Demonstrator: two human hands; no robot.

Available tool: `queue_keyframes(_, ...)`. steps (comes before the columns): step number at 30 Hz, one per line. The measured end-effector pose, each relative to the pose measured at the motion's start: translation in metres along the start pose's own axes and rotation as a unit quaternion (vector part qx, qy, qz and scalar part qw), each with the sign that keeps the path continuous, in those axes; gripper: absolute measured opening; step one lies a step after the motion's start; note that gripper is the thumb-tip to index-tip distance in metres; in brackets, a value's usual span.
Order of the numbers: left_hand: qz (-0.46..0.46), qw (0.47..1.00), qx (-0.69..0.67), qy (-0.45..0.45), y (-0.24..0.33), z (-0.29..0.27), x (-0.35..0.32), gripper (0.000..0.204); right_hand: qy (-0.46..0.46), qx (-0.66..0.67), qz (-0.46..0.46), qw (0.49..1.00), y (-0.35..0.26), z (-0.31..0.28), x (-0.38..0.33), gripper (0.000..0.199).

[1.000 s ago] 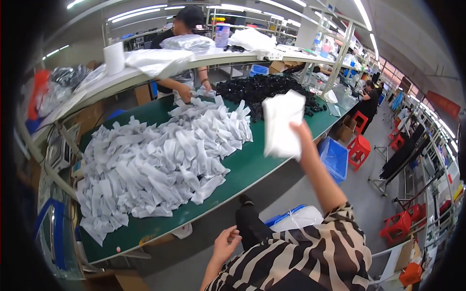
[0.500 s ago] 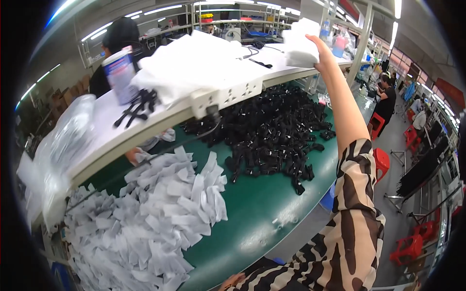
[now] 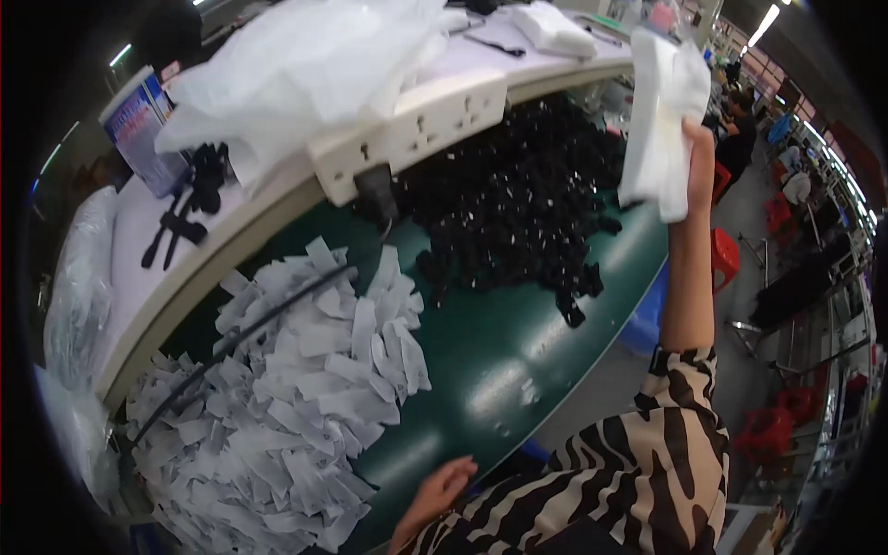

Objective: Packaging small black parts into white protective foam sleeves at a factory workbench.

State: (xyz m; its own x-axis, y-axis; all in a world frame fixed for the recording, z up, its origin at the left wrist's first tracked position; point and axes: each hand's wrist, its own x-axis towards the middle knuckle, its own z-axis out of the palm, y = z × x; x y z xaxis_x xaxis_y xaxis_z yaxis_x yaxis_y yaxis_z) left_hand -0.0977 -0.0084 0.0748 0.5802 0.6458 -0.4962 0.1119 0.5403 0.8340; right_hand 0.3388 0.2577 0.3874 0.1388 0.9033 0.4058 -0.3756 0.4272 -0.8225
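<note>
Bench (image 3: 518, 370): long green top running from the lower left of the frame to the upper right, with a pale raised shelf (image 3: 139, 250) along its far side.
White pile (image 3: 277, 407): a wide heap of white fabric strips over the lower left of the bench, a dark cable lying across it.
Black pile (image 3: 518, 203): a heap of small black pieces in the upper middle of the bench, just beside the white pile.
Plastic sheet (image 3: 305, 65): a crumpled clear bag on the shelf at the top centre.
Power strip (image 3: 416, 125): white, fixed to the shelf's front edge, with one black plug in it.
White bundle (image 3: 661, 120): a stack of white fabric pieces held up in the upper right of the frame, above the far end of the bench.
Right hand (image 3: 696, 166): raised high, fingers closed around the bundle's right edge.
Left hand (image 3: 435, 495): low at the bottom centre, by the bench's near edge, fingers loosely curled and holding nothing.
</note>
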Motion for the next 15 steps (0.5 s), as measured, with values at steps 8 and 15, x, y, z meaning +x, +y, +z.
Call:
queue_keyframes(8,0.204,0.958,0.177,0.097,0.031,0.006,0.057,0.065,0.063,-0.271,0.366,0.888,0.168,0.037,-0.236,0.049)
queue_keyframes(15,0.303,0.839,0.418,0.172,-0.002,0.031,0.111,0.106,0.340,-0.364,0.190,0.846,0.233,-0.135,-0.470,0.018)
